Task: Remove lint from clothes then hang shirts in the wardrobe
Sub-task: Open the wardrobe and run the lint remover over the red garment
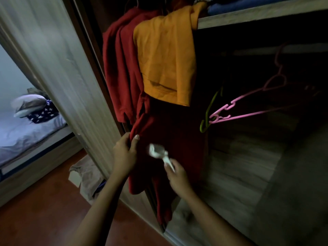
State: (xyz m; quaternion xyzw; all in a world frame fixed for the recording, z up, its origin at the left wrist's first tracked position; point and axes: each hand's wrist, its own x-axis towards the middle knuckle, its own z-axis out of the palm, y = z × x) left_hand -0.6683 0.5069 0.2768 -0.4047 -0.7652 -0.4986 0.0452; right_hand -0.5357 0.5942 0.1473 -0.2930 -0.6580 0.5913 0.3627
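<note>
Hanging in the wardrobe (239,166), a dark red shirt (170,132) is pinched at its edge by the left hand (124,153); the right hand (177,176) grips a white lint roller (158,151).

Dark red garment (170,128) hangs in the wardrobe (257,14); white lint roller (157,151) against its front.

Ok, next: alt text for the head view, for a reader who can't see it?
A person's left hand pinches a fold of a dark red garment hanging in a wardrobe while the right hand holds a white lint roller against it. An orange top hangs above it; a pink hanger and a green hanger hang empty to the right.
</note>
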